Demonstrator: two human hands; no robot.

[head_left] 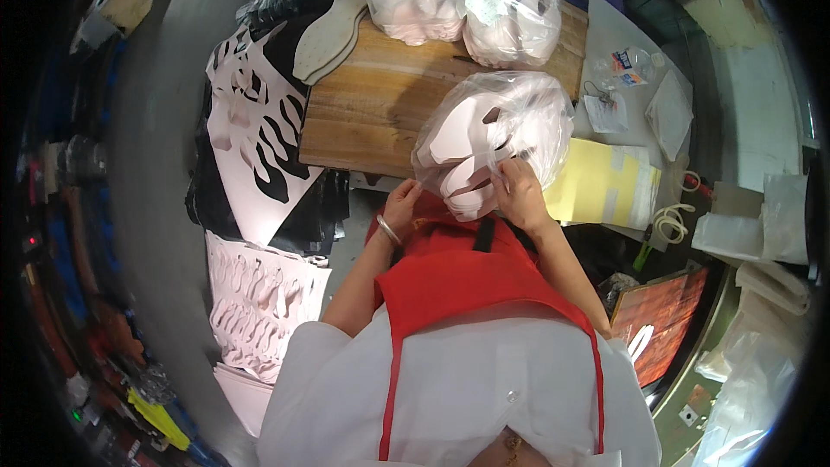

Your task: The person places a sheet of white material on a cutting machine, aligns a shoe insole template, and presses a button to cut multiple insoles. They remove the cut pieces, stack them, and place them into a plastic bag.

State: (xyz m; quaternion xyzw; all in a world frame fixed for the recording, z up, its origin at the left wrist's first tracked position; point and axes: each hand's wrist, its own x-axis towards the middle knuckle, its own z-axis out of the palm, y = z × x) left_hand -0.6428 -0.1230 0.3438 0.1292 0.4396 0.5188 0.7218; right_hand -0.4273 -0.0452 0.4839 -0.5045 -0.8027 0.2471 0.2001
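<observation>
In front of me a clear plastic bag (540, 108) bulges with pale pink cut pieces (458, 134). It rests at the near edge of a wooden board (372, 112), its opening toward me. My left hand (403, 206), with a bangle at the wrist, pinches the bag's left edge. At the right side of the opening my right hand (520, 195) is closed on the plastic. Some pink pieces show between the two hands, near the mouth of the bag.
Two more filled clear bags (415, 0) sit at the board's far side. Grey-white curved templates (333, 35) lie at its left corner. Pink sheets with cut-outs (251, 277) are stacked on the left. To the right are a yellow pad (596, 182) and a plastic bottle (635, 67).
</observation>
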